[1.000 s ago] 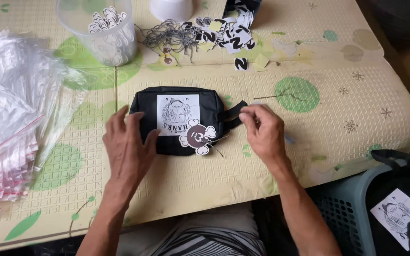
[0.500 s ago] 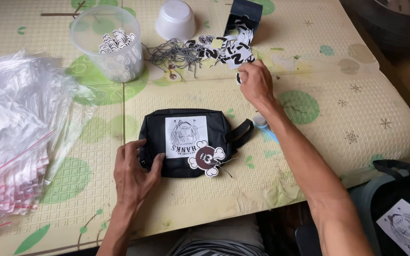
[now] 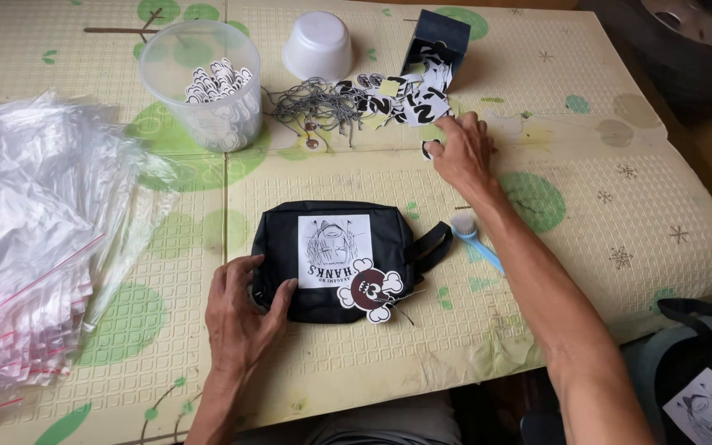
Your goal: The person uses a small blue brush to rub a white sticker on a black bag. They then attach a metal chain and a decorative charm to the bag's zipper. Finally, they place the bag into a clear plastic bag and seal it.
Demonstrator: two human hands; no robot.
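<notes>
Presently, your left hand (image 3: 239, 317) lies flat and open-fingered on the near left corner of one black pouch (image 3: 335, 259), which bears one white printed patch and one brown-and-white skull-shaped tag (image 3: 370, 289) at its near right edge. Your right hand (image 3: 461, 152) reaches well beyond the pouch, fingers extended loosely, fingertips touching one small black-and-white tag (image 3: 429, 149) at the edge of a spilled heap too many to count. Beyond and left of that hand: one tangle of thin metal chains (image 3: 316, 103), one upturned white cup (image 3: 319, 45), one clear tub (image 3: 206, 82) of tags, one tipped dark box (image 3: 437, 37); left of your left hand, one stack of clear bags (image 3: 35, 239).
</notes>
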